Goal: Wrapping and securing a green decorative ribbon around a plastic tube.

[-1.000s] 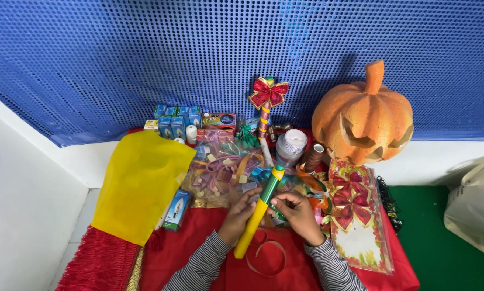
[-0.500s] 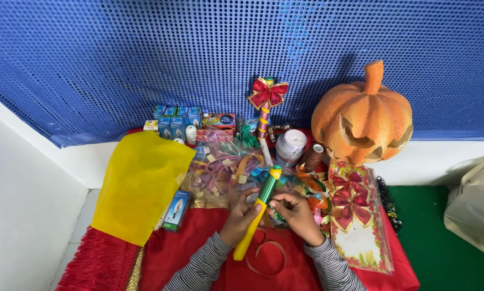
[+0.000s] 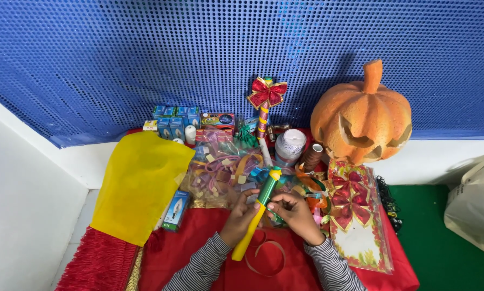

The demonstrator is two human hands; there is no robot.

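Observation:
A stick (image 3: 255, 214), yellow below and wrapped in green above with a yellow tip, slants up over the red cloth (image 3: 199, 258). My left hand (image 3: 239, 220) grips it around the middle. My right hand (image 3: 291, 213) touches the stick from the right, fingertips pinched at the green wrapping. A loop of reddish ribbon (image 3: 266, 257) lies on the cloth below my hands.
An orange carved pumpkin (image 3: 362, 119) stands at the back right by a wand with a red bow (image 3: 265, 102). Bags of ribbons (image 3: 220, 175), red bows in a packet (image 3: 352, 207), small boxes (image 3: 173, 121), a yellow sheet (image 3: 137, 183) and a white bag (image 3: 476, 205) lie around.

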